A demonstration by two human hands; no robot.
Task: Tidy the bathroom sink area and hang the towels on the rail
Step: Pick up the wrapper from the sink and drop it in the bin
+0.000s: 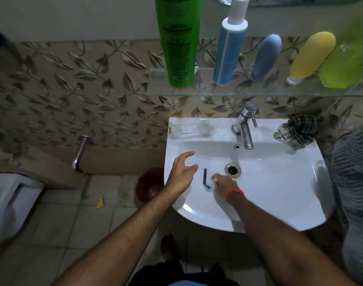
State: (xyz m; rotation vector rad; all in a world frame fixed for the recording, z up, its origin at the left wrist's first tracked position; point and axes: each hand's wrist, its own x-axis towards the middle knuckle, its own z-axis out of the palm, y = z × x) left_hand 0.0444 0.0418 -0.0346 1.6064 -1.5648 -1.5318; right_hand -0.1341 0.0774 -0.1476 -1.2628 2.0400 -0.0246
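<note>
No legible text found. Label print on the green bottle [177, 41] and the blue-and-white bottle [228, 52] is too blurred to read.

Both hands reach forward: left hand [181, 172] spread open, right hand [224, 187] curled downward.

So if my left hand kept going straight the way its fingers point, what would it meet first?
Probably the far wall of the sink basin; the left hand hangs open over the rim, fingers aimed up-right. Depth is unclear.
</note>
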